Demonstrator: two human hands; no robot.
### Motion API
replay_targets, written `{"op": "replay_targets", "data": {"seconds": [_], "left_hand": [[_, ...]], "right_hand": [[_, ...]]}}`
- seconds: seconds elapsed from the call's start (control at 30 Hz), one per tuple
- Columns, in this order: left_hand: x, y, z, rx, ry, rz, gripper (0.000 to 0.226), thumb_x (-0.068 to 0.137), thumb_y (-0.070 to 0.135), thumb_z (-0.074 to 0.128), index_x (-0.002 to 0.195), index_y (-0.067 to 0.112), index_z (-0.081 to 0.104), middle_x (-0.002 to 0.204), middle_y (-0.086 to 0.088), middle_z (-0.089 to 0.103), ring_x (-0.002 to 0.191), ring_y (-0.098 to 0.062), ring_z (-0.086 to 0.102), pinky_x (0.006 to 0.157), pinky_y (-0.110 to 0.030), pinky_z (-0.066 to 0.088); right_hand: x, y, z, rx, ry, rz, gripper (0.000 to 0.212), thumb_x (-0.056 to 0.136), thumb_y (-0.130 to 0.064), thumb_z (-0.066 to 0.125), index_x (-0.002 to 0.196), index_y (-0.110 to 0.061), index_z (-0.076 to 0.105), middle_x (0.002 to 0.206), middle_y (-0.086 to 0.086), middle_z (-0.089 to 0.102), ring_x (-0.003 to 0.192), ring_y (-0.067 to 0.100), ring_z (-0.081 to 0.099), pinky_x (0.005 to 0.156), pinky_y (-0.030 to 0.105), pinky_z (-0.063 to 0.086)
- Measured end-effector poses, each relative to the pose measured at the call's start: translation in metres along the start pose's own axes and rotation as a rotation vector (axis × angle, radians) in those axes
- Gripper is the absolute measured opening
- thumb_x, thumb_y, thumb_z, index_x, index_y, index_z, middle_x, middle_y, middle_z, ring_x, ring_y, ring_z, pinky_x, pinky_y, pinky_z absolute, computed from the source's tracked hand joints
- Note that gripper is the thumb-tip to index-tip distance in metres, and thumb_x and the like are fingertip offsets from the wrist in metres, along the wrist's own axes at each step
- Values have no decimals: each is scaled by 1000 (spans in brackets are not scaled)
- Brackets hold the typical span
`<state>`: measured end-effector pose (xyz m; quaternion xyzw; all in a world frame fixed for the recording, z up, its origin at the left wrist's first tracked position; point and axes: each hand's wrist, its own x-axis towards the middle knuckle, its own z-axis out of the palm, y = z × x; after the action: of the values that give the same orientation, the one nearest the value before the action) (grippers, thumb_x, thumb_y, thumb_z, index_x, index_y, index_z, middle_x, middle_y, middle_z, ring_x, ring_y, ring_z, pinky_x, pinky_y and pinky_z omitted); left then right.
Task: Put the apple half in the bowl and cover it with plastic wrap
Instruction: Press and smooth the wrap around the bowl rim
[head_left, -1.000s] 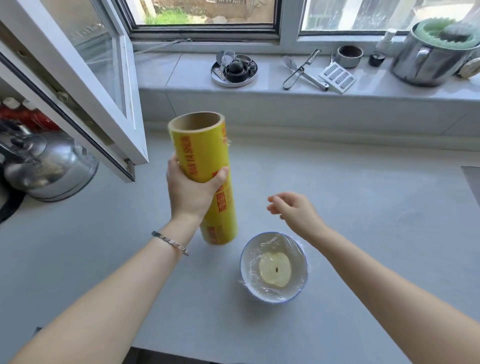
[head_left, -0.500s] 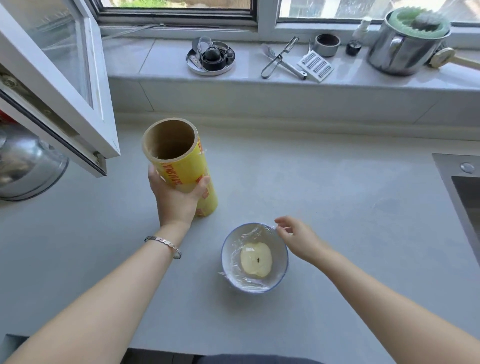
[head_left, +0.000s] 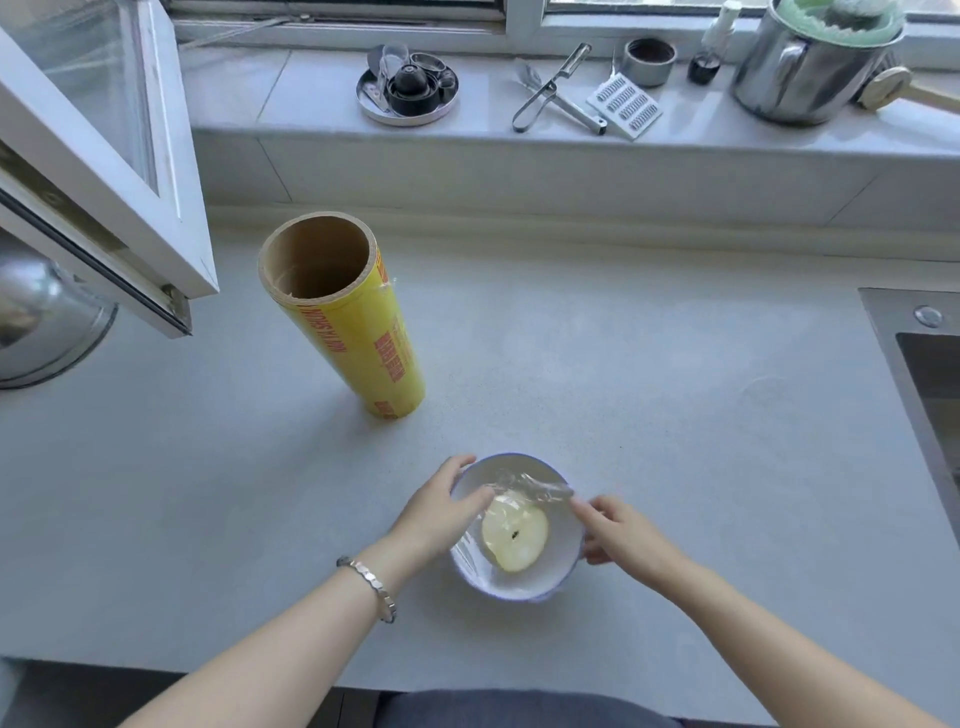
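So we've got one apple half (head_left: 515, 538) sitting cut side up in the bowl (head_left: 522, 584), pale yellow flesh with a little dark seed spot in the middle. One white bowl with a thin blue rim, on the grey counter (head_left: 649, 405) near the front edge. Clear plastic wrap (head_left: 530, 491) is stretched over it, crinkled and bunched toward the far side. Our left hand (head_left: 441, 512) is cupped on the bowl's left rim, fingers resting on the wrap, and our right hand (head_left: 618, 530) pinches the film at the right rim. One yellow roll of wrap (head_left: 353, 322) stands upright on its own, well apart from the bowl, nobody touching it. One bracelet (head_left: 371, 584) on the left wrist.
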<state>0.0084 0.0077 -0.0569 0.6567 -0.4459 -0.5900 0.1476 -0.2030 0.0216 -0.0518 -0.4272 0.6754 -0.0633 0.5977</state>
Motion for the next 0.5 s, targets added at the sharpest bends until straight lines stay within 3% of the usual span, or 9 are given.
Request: {"op": "replay_targets", "data": {"seconds": [0.07,0.13,0.23,0.33,0.4,0.5], "left_hand": [[3,7,2,19,-74,64,42,79,29,62,116,39,46,136,-1,49,127,-12,45,105,-24,32],[6,9,4,66,-113,120,35,76,25,62,99,46,48,129,3,54,121,-11,50,105,-26,35],[10,7,1,214,-131,162,24,70,29,60,84,45,50,117,8,55,115,-10,52,103,-31,37],[12,5,-6,356,-75,196,21,76,26,64,76,41,49,110,-2,60,88,-20,58,91,-36,46],[13,5,-8,380,-15,221,21,82,21,64,74,35,52,112,-4,64,92,-22,62,89,-29,47],[12,6,-8,373,27,281,12,85,16,62,76,23,57,100,-3,65,92,-18,60,75,-10,41]], "right_hand": [[-9,9,-3,57,-43,41,34,92,-39,42,92,-7,55,81,9,68,79,24,69,76,33,51],[-13,13,-4,10,59,-19,25,91,-38,46,96,-15,53,88,2,66,85,20,67,80,34,49],[-14,4,-1,-225,236,-209,22,85,-39,55,102,-25,55,111,-3,57,105,13,55,90,28,42],[-8,-13,9,-574,246,-269,37,85,-45,52,111,-19,60,137,2,44,128,18,40,100,28,33],[1,-20,14,-757,227,-213,43,87,-47,47,114,-15,59,144,6,37,133,22,34,104,31,30],[10,-23,17,-728,239,-200,39,88,-41,47,105,-10,63,137,7,44,126,24,41,100,32,32]]}}
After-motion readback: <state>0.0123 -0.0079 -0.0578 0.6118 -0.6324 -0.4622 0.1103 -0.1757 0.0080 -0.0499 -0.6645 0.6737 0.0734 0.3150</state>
